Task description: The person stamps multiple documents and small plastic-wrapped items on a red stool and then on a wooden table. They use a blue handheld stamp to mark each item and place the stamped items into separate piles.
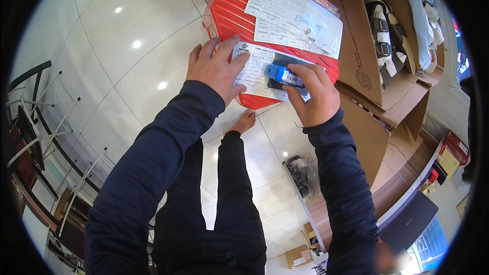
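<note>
My right hand (318, 97) grips a blue stamp (276, 73) between thumb and fingers. The stamp lies over a dark flat piece (285, 61) on a printed form (259, 90) with handwriting; whether it presses down I cannot tell. Spread fingers of my left hand (219, 69) rest at the form's left edge and on the red ridged plastic surface (229, 12) beneath it. Farther off on that surface, two more filled-in forms (275, 2) overlap, with a clear plastic bag (318, 20) on top holding a few small bits.
An open cardboard box (351, 46) with sandals (381, 30) stands close at the right. Below it are a wooden counter (326, 219), a plastic bag with dark contents (304, 175) and a dark laptop (410, 219). Folded metal-legged furniture (56, 137) lines the left over tiled floor.
</note>
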The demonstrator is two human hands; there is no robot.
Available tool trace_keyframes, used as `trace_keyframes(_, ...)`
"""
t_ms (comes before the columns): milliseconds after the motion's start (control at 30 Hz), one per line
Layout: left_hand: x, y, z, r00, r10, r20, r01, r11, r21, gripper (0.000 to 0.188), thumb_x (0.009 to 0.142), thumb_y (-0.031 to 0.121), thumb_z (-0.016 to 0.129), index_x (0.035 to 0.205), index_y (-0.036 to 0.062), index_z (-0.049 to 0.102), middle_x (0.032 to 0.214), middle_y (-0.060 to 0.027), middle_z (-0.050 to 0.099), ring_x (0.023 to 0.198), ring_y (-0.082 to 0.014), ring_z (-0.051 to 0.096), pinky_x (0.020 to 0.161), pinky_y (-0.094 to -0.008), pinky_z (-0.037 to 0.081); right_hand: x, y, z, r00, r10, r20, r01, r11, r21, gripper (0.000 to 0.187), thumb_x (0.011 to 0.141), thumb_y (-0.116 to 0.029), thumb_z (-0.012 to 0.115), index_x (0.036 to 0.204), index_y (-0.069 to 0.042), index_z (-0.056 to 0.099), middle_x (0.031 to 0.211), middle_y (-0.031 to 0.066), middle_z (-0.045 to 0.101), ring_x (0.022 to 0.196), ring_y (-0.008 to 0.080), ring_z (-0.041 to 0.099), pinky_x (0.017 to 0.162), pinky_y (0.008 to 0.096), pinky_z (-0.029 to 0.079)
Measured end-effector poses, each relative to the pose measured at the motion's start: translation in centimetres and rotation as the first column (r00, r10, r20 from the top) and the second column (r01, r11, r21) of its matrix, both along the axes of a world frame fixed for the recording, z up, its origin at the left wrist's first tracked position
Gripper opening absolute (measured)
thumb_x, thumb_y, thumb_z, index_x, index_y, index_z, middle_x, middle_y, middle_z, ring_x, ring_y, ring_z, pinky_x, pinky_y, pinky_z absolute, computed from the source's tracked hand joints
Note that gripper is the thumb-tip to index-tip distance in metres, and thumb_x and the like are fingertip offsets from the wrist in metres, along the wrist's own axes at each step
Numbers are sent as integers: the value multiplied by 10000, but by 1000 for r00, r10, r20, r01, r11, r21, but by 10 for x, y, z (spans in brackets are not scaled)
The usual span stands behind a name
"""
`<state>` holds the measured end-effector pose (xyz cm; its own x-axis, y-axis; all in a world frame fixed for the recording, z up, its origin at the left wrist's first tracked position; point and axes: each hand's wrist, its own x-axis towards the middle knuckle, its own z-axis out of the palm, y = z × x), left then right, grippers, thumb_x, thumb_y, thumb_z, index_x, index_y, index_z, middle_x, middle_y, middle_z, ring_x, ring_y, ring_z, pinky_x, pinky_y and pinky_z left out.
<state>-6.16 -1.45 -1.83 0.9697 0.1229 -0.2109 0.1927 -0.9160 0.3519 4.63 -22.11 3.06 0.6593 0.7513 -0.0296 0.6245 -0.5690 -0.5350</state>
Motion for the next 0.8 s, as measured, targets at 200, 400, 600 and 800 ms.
trace_keyframes(200, 0, 0, 0, 1000, 8, -10, -8, 1000, -14, 694, 688, 287, 899, 1323, 187, 638, 1518, -66, 405, 1367, -327, 384, 1127, -482, 340, 7, 4, -1, 1000, -19, 3, 19, 1000, 22, 378, 799, -98, 767, 1158, -86, 649, 1061, 120, 644, 917, 323, 668, 768, 385, 553)
trace_keyframes(400, 0, -1, 1, 1000, 9, -18, -9, 1000, -6, 698, 686, 289, 900, 1325, 188, 637, 1517, -61, 407, 1366, -325, 383, 1125, -481, 339, 4, 12, -4, 1000, 6, 10, -6, 1000, 29, 368, 807, -104, 762, 1156, -82, 649, 1043, 122, 646, 914, 328, 667, 764, 387, 550)
trace_keyframes(600, -1, 0, -1, 1000, 8, 5, -8, 1000, -12, 689, 697, 295, 892, 1327, 191, 633, 1515, -61, 412, 1362, -323, 388, 1123, -479, 340, 1, 15, -11, 1000, 7, 13, -7, 1000, -22, 377, 787, -93, 784, 1142, -79, 657, 1067, 118, 669, 940, 316, 673, 801, 371, 549)
trace_keyframes(800, 4, -1, 4, 999, 2, -40, -1, 1000, 26, 682, 694, 300, 891, 1317, 195, 633, 1502, -56, 433, 1356, -319, 400, 1123, -480, 340, -4, 23, -12, 997, 10, 78, 2, 988, -154, 375, 793, -97, 786, 1144, -70, 658, 1039, 125, 681, 891, 322, 675, 761, 366, 547)
